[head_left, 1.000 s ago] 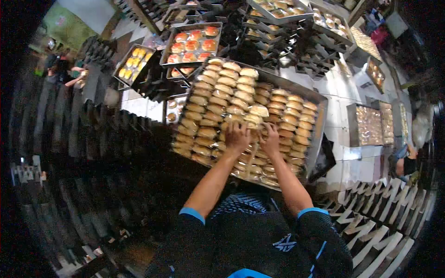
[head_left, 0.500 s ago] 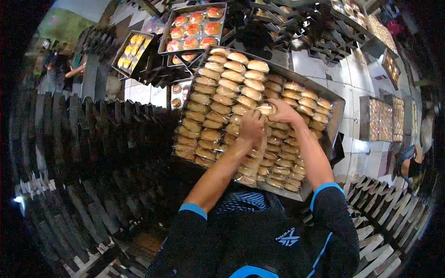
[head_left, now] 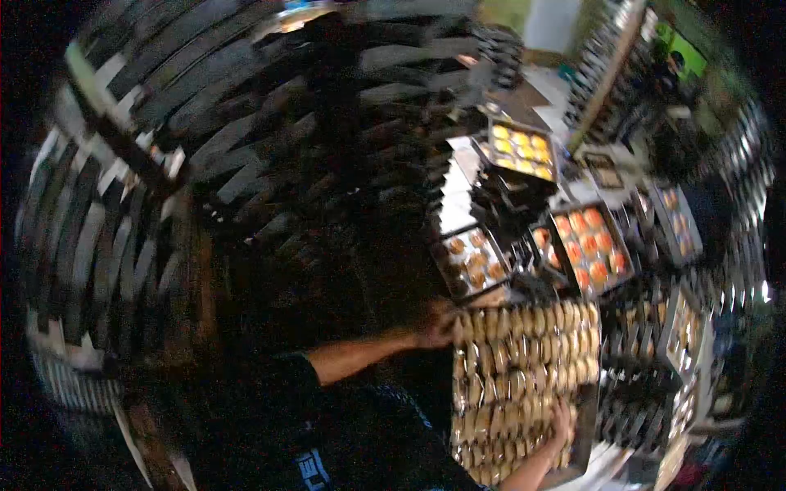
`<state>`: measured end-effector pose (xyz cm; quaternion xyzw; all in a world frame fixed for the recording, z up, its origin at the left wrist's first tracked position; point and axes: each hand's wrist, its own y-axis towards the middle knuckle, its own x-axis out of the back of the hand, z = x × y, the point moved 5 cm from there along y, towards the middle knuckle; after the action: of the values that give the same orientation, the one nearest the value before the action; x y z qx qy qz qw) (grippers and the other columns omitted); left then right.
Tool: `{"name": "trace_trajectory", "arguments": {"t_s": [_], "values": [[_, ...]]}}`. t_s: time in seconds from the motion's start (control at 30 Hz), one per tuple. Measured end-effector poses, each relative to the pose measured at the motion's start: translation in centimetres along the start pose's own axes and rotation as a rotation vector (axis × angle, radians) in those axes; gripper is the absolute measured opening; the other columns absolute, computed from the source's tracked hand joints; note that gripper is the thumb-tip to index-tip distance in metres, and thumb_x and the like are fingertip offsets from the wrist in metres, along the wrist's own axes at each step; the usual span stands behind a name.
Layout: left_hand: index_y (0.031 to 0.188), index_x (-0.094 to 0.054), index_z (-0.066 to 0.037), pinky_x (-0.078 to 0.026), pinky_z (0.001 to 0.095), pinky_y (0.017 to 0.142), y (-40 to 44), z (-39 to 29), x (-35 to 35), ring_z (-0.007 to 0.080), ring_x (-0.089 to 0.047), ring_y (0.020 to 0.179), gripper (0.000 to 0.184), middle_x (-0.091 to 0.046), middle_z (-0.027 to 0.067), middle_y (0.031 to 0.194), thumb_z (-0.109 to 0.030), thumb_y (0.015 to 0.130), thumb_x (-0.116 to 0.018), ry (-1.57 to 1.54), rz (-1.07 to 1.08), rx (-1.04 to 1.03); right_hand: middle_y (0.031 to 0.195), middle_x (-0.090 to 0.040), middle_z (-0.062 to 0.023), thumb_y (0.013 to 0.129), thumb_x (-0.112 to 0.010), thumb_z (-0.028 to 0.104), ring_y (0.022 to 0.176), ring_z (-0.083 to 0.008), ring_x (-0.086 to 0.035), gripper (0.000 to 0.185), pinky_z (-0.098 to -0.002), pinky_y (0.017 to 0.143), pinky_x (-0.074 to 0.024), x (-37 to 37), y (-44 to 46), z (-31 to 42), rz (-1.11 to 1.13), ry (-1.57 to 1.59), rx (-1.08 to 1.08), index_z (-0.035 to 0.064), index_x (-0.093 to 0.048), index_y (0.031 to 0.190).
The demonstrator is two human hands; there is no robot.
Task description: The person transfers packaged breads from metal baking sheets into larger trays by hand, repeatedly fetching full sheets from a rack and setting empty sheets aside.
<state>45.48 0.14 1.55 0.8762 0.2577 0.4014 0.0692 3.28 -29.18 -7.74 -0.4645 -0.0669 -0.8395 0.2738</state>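
A large tray (head_left: 588, 401) holds packed rows of golden buns (head_left: 524, 360) in clear, shiny wrapping. My right hand (head_left: 562, 421) rests on the buns near the tray's right side, fingers stretched out over them. My left hand (head_left: 435, 323) is at the tray's far left corner. It is dark and smeared by motion, so its grip is hidden. A pale brown strip (head_left: 490, 296) lies just beyond that hand; I cannot make out what it is.
Beyond the tray stand a tray of orange-red topped buns (head_left: 591, 245), a tray of yellow-topped buns (head_left: 522, 151) and a tray of brown buns (head_left: 471, 262). Dark stacked trays (head_left: 262, 188) rise on the left. A person (head_left: 673, 69) is at the far right.
My view has swung left, so the bun tray now sits lower right. My hands, together over the buns before, are apart: left at the far corner, right on the buns.
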Motion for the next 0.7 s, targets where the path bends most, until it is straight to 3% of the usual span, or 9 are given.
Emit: {"name": "trace_trajectory", "arguments": {"t_s": [0.1, 0.13, 0.23, 0.37, 0.47, 0.53, 0.57, 0.63, 0.7], "values": [[0.101, -0.059, 0.0, -0.043, 0.0456, 0.085, -3.0, 11.4, 14.6, 0.0367, -0.054, 0.094, 0.033, -0.058, 0.0205, 0.102, -0.023, 0.079, -0.061, 0.141, -0.411, 0.325, 0.118, -0.057, -0.0157, 0.083, -0.058, 0.027, 0.104, -0.0286, -0.053, 0.042, -0.0374, 0.09, -0.041, 3.8, 0.3, -1.7, -0.096, 0.11, -0.077, 0.0049, -0.056, 0.118], [0.106, -0.058, 0.001, -0.042, 0.0474, 0.088, -2.9, 10.1, 22.9, 0.0376, -0.054, 0.096, 0.034, -0.056, 0.0214, 0.106, -0.025, 0.083, -0.059, 0.127, -0.406, 0.536, 0.12, -0.056, -0.0178, 0.085, -0.057, 0.03, 0.105, -0.0304, -0.053, 0.045, -0.0391, 0.091, -0.04, 5.9, -0.5, -1.7, -0.353, -0.037, -0.064, 0.0017, -0.053, 0.12], [0.115, -0.052, 0.004, -0.039, 0.0462, 0.091, -3.3, 3.4, 44.0, 0.036, -0.05, 0.108, 0.042, -0.05, 0.0226, 0.118, -0.027, 0.087, -0.058, 0.697, -0.994, 0.169, 0.12, -0.055, -0.0223, 0.087, -0.057, 0.033, 0.106, -0.0334, -0.053, 0.051, -0.0401, 0.09, -0.0407, 7.8, 0.0, 5.6, -0.751, -0.273, -0.13, -0.0046, -0.05, 0.12], [0.109, -0.055, 0.003, -0.041, 0.0408, 0.087, -3.1, -6.1, 66.1, 0.0344, -0.055, 0.096, 0.045, -0.058, 0.0196, 0.102, -0.033, 0.082, -0.064, 0.965, -1.495, -0.492, 0.114, -0.057, -0.0212, 0.087, -0.057, 0.028, 0.102, -0.0311, -0.056, 0.047, -0.0395, 0.089, -0.043, 7.2, 5.7, 17.6, -0.683, 0.223, 0.071, -0.0069, -0.051, 0.118], [0.117, -0.052, 0.002, -0.039, 0.046, 0.092, 1.9, -10.4, 80.0, 0.0403, -0.051, 0.105, 0.063, -0.055, 0.0242, 0.113, -0.05, 0.083, -0.055, 1.181, -1.564, -0.286, 0.109, -0.06, -0.0194, 0.085, -0.054, 0.026, 0.098, -0.029, -0.057, 0.047, -0.035, 0.085, -0.0454, 5.4, 11.6, 25.7, -0.766, 0.061, 0.367, -0.005, -0.051, 0.121], [0.121, -0.05, 0.002, -0.039, 0.047, 0.093, 1.7, -8.4, 88.2, 0.0404, -0.051, 0.108, 0.068, -0.053, 0.025, 0.116, -0.054, 0.083, -0.054, 1.204, -1.581, -0.139, 0.11, -0.06, -0.0173, 0.084, -0.058, 0.019, 0.101, -0.0258, -0.056, 0.042, -0.0363, 0.092, -0.0427, 1.3, 12.1, 31.7, -0.72, 0.429, 0.414, -0.0042, -0.053, 0.118], [0.121, -0.051, 0.001, -0.039, 0.0479, 0.094, 1.5, -4.8, 93.6, 0.0402, -0.052, 0.108, 0.072, -0.054, 0.0245, 0.116, -0.059, 0.081, -0.053, 1.278, -1.258, 0.335, 0.108, -0.06, -0.0154, 0.084, -0.058, 0.017, 0.099, -0.0244, -0.056, 0.038, -0.0354, 0.091, -0.0426, 0.3, 10.0, 37.8, -0.628, 0.449, 0.441, -0.0037, -0.054, 0.115], [0.117, -0.056, 0.0, -0.04, 0.0484, 0.094, 1.7, -3.7, 93.1, 0.0392, -0.055, 0.104, 0.079, -0.058, 0.0228, 0.112, -0.067, 0.074, -0.054, 1.439, -0.982, 0.557, 0.102, -0.061, -0.0124, 0.085, -0.058, 0.015, 0.095, -0.0224, -0.057, 0.03, -0.0334, 0.09, -0.0431, -1.8, 5.5, 47.1, -0.498, 0.461, 0.428, -0.0027, -0.056, 0.109], [0.112, -0.061, 0.0, -0.04, 0.0479, 0.093, 0.7, -4.9, 89.6, 0.0384, -0.057, 0.101, 0.083, -0.061, 0.0216, 0.108, -0.072, 0.07, -0.055, 1.557, -1.078, 0.298, 0.097, -0.062, -0.0112, 0.085, -0.059, 0.013, 0.091, -0.0216, -0.058, 0.026, -0.032, 0.088, -0.0438, -4.6, 3.3, 49.5, -0.432, 0.554, 0.357, -0.0018, -0.057, 0.106]]}}
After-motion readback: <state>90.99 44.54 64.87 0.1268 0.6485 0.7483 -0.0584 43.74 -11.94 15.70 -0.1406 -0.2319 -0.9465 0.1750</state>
